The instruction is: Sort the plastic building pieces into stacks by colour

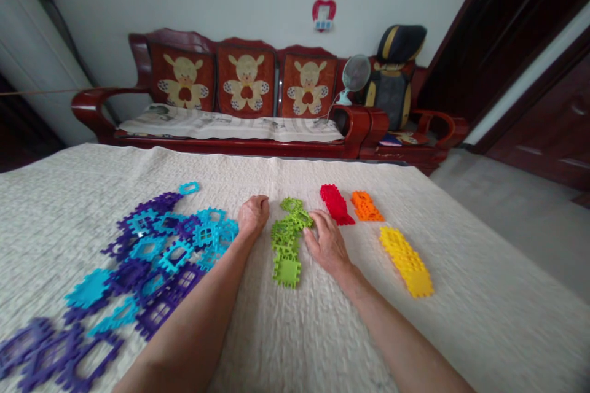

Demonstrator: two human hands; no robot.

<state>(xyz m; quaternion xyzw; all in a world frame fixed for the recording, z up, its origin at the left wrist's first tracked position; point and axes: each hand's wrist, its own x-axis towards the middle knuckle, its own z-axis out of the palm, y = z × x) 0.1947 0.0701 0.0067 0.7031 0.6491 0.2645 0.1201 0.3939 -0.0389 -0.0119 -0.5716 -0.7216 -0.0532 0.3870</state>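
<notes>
A row of green interlocking building tiles (286, 271) runs over the cream cloth between my hands. My right hand (326, 242) is at the right side of this row, with thumb and index finger closed about the edge of a green tile (302, 218). To the left of the row, my left hand (253, 216) rests on the cloth with its fingers curled in. Whatever it may hold is hidden. Close by its wrist lies a loose spread of turquoise tiles (150, 248) and purple tiles (159, 312), some with window-like frames.
On the right lie overlapping rows of red tiles (335, 204), orange tiles (367, 206) and yellow tiles (405, 261). Past the cloth-covered table (221, 175) stands a dark red wooden sofa (99, 104) with bear cushions (246, 80), a small fan (356, 73) and a massage seat pad (389, 95).
</notes>
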